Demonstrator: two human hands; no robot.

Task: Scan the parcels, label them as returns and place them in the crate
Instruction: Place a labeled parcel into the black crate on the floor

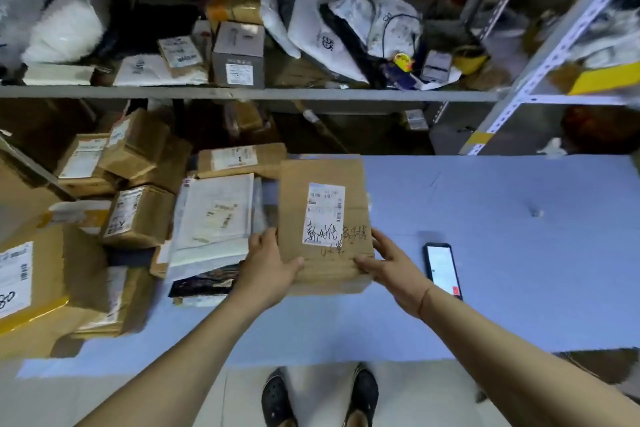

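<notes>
My left hand (pixel 268 262) grips the near left corner of one flat cardboard parcel (pixel 323 218), thumb curled over the top face and the other fingers hidden beneath it, so I cannot tell how they lie. My right hand (pixel 393 269) holds the near right corner, thumb pressed along the top near the edge and the fingers spread up the parcel's right side. The parcel sits at the centre of my view over the blue table (pixel 502 253), though I cannot tell whether it rests there or is slightly lifted. It carries one white shipping label (pixel 323 213), with black handwriting scrawled across the label's lower part and onto the cardboard below. At three o'clock from the parcel, just beside my right hand, one phone (pixel 443 269) lies flat on the table with its screen lit. At nine o'clock a heap of parcels (pixel 138 215) crowds the table's left side: at least seven brown boxes with white labels, plus one white padded mailer (pixel 218 215) lying right against the held parcel and partly under my left hand. At twelve o'clock a metal shelf (pixel 242 93) runs across, loaded with one grey box (pixel 238 55), several white poly bags (pixel 311 24) and more small packages too blurred to count. At six o'clock my two dark shoes (pixel 320 399) stand on the floor.
</notes>
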